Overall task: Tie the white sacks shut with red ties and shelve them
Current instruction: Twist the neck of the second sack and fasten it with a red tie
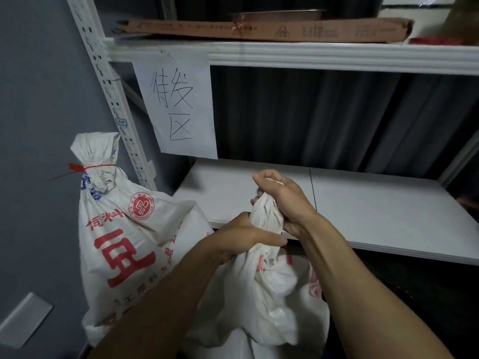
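A white sack [261,294] with red print stands in front of me, its mouth gathered into a twisted neck [265,213]. My right hand [282,195] grips the top of that neck. Just below, my left hand [241,237] wraps around the base of the neck. To the left stands a second white sack [116,242] with large red characters, its neck closed by a red tie [77,168] whose tail sticks out to the left. I see no loose red tie in either hand.
A white metal rack holds a grey shelf board [363,208] just behind the sack. A paper sign [176,104] hangs from the upper shelf beam [311,54], where a long cardboard box [259,29] lies. The rack's upright post [114,99] stands between the tied sack and the shelf.
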